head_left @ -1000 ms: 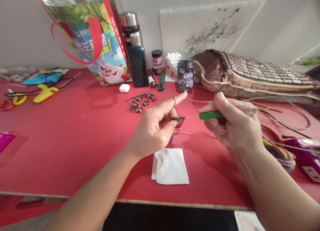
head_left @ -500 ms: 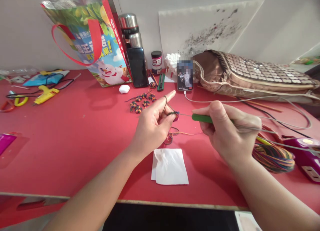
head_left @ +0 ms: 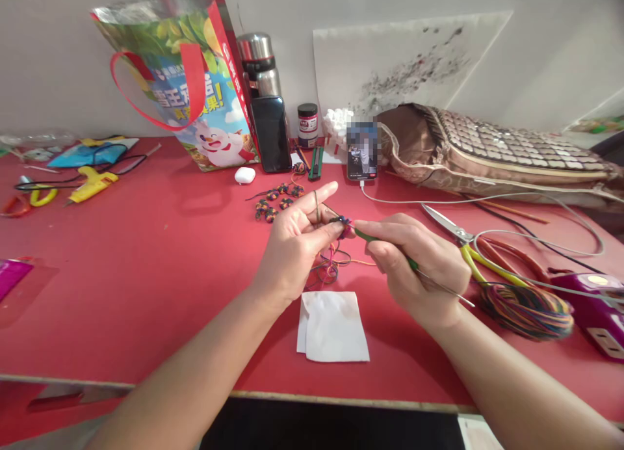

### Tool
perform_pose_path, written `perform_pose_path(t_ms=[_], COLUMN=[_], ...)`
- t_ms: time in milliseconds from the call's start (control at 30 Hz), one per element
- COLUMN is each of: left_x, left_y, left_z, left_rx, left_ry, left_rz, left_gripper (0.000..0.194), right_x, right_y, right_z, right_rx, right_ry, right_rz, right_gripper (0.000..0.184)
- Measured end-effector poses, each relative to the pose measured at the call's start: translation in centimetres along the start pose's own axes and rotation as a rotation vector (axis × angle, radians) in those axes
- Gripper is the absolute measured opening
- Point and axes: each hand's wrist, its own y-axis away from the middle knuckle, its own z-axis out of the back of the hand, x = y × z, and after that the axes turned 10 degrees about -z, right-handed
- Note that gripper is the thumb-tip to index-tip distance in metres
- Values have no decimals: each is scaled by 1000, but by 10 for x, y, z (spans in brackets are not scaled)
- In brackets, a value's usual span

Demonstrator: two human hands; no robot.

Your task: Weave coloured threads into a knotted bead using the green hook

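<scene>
My left hand (head_left: 297, 245) pinches a small multicoloured crochet piece (head_left: 345, 226) between thumb and fingers. A strand of yarn loops round its raised index finger. My right hand (head_left: 422, 268) is closed on a crochet hook with a green handle (head_left: 366, 235), whose bare metal end sticks out behind the palm. The hook's tip meets the crochet piece, and just where it enters is hidden. Loose coloured yarn (head_left: 327, 268) trails below onto the red table. Behind my left hand lie several small finished crochet pieces (head_left: 266, 211).
Folded white paper (head_left: 336, 326) lies in front of me. To the right are scissors (head_left: 468, 238), a yarn skein (head_left: 529, 310) and a purple power strip (head_left: 597, 307). A lit phone (head_left: 362, 152) on a cable, a dark phone (head_left: 271, 134) and a shopping bag (head_left: 214, 99) stand behind.
My right hand has moved left with the crochet hook, closing the gap to the crochet piece. The scissors at right have come into view. My left hand keeps its pinch.
</scene>
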Motion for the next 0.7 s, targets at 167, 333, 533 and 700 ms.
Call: perform_pose_path(t_ms=[167,333,533,700], left_x=[-1,-5,-2,2], left_y=[0,0,4,6], left_z=[-1,-1,-5,-6], left_rx=[16,5,-6,42], left_ry=[49,82,64,-153], left_rz=[-15,67,-7,-194], left_gripper=[61,57,57,56], right_x=[-4,-4,0,1], right_y=[0,0,8,10], right_z=[1,2,0,-4], right_rx=[6,42,42,26], right_ry=[-19,31,474,592], right_rz=[21,52,304,401], right_gripper=[20,22,31,39])
